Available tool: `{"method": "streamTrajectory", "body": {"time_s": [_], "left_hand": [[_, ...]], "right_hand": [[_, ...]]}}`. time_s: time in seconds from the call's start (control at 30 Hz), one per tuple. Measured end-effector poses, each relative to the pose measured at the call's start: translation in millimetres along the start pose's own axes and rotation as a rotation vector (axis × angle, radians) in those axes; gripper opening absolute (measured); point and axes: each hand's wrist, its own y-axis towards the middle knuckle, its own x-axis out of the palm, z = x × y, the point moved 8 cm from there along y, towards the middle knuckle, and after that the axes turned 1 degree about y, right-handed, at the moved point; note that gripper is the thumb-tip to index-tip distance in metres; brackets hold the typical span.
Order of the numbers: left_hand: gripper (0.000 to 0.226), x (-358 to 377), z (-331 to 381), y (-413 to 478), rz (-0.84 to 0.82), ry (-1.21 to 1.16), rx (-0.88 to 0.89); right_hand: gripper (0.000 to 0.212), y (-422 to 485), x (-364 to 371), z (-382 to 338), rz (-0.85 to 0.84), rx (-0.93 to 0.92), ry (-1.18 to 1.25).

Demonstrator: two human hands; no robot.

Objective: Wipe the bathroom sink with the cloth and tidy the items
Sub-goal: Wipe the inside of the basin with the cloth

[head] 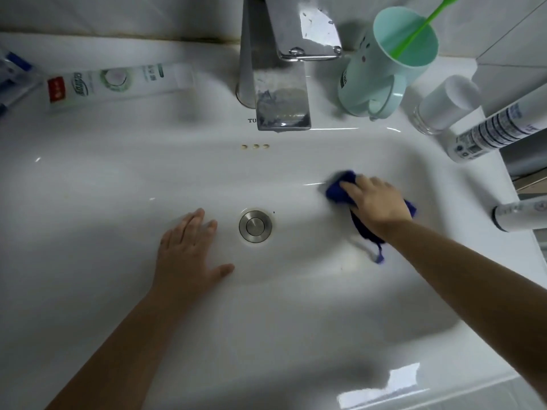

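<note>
Pressing cloth [337,189] under right hand [377,204].

We count one sink [118,179] with one tap [275,84], one lever [310,28] on that tap, one drain plug [255,226] and three overflow holes [255,146]. There is one blue cloth [337,190]. We see two hands, a left hand [186,253] and a right hand [379,202]. Along the rim we find one toothpaste box [118,84], one blurred blue packet [14,72], one cup [370,84] holding one green toothbrush [420,29], one capped jar [444,102] and two white tubes, a printed tube [497,128] and a lower tube [521,216]
</note>
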Motion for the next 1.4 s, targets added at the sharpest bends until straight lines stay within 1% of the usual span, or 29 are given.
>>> {"method": "streamTrajectory", "body": {"time_s": [0.03,0.1,0.2,0.27,0.3,0.33,0.37,0.43,0.47,0.5,0.53,0.57,0.67,0.73,0.77,0.8,0.83,0.87,0.93,0.97,1.0,1.03,1.1,1.13,1.17,1.23,1.3,1.33,1.4], "left_hand": [[0.081,0.0,0.2,-0.3,0.003,-0.003,-0.002],[0.082,-1.5,-0.4,1.3,0.009,-0.004,-0.008],[0.084,-1.8,-0.3,0.9,-0.009,-0.014,-0.025],[0.084,-1.8,0.1,1.7,-0.023,-0.01,-0.031],[0.084,-1.6,0.5,1.3,-0.029,-0.007,-0.033],[0.084,-2.0,0.8,1.3,-0.032,-0.005,-0.033],[0.084,-2.6,1.2,1.5,-0.03,-0.004,-0.029],[0.083,-4.3,2.0,0.9,-0.018,0.001,-0.026],[0.083,-4.7,2.5,0.3,-0.016,0.003,-0.027],[0.084,-5.3,2.9,0.1,-0.014,0.002,-0.027],[0.084,-5.6,2.7,0.1,-0.013,-0.002,-0.028],[0.084,-5.1,2.6,-0.1,-0.017,-0.009,-0.03],[0.085,-3.0,1.2,0.4,-0.038,-0.019,-0.034],[0.086,-2.3,1.5,1.1,-0.047,-0.021,-0.04],[0.087,-1.9,1.7,1.1,-0.052,-0.021,-0.041],[0.087,-1.7,1.6,1.6,-0.054,-0.022,-0.04],[0.087,-2.0,0.8,1.8,-0.049,-0.023,-0.041],[0.087,-2.0,-0.2,2.0,-0.044,-0.025,-0.041],[0.086,-1.5,-0.9,2.0,-0.035,-0.031,-0.026],[0.085,-1.8,-1.4,1.8,-0.027,-0.037,-0.019],[0.084,-2.4,-1.7,2.1,-0.019,-0.039,-0.013],[0.084,-3.1,-1.4,1.7,-0.012,-0.037,-0.01],[0.084,-4.0,-0.8,0.7,-0.012,-0.034,-0.014],[0.084,-4.1,-1.1,1.0,-0.014,-0.033,-0.013],[0.084,-4.1,-1.6,1.9,-0.015,-0.033,-0.011],[0.084,-3.2,-2.0,1.7,-0.022,-0.034,-0.016],[0.085,-2.4,-3.1,1.9,-0.023,-0.033,-0.021],[0.085,-1.8,-3.1,1.5,-0.023,-0.034,-0.02],[0.085,-0.9,-3.8,1.5,-0.023,-0.044,-0.014]], "right_hand": [[0.042,10.8,2.3,3.9,-0.011,0.061,0.007],[0.045,3.2,7.7,-2.1,-0.054,0.021,0.056],[0.037,-65.2,14.2,-28.7,-0.121,-0.246,0.196],[0.037,-97.3,16.0,-34.8,-0.154,-0.361,0.153],[0.037,-95.6,13.9,-34.1,-0.133,-0.385,0.116],[0.035,-82.8,10.0,-31.4,-0.092,-0.368,0.082],[0.035,-61.9,4.0,-26.4,-0.045,-0.291,0.058],[0.039,-11.1,-4.4,-6.0,0.049,-0.012,0.023],[0.041,4.5,-1.2,0.2,0.036,0.108,0.042],[0.042,8.8,3.5,-0.3,0.018,0.175,0.082],[0.042,1.5,8.7,-6.0,0.022,0.165,0.129],[0.041,-16.3,11.8,-18.3,0.029,0.086,0.194],[0.04,-94.8,18.7,-48.8,-0.041,-0.227,0.332],[0.04,-105.2,17.0,-42.6,-0.067,-0.323,0.253],[0.041,-94.3,15.6,-37.9,-0.042,-0.34,0.182],[0.041,-75.3,13.9,-31.9,-0.003,-0.301,0.119],[0.04,-50.2,11.6,-25.1,0.046,-0.203,0.081],[0.042,-24.5,9.6,-16.0,0.076,-0.046,0.069],[0.047,8.7,12.9,-10.6,0.082,0.219,0.139],[0.047,11.9,15.5,-17.6,0.099,0.26,0.193],[0.047,6.2,16.8,-30.5,0.12,0.228,0.249],[0.051,-9.4,18.1,-46.7,0.108,0.141,0.317],[0.061,-57.1,28.5,-72.8,-0.05,-0.083,0.378],[0.061,-80.1,28.8,-74.0,-0.122,-0.15,0.345],[0.059,-92.2,23.5,-66.9,-0.142,-0.191,0.275],[0.053,-89.5,16.3,-45.5,-0.067,-0.255,0.054],[0.053,-61.3,12.4,-26.6,-0.033,-0.176,-0.083],[0.057,-43.3,8.5,-18.9,-0.028,-0.081,-0.118],[0.061,-21.0,8.0,-9.7,-0.101,0.125,-0.076]]}}
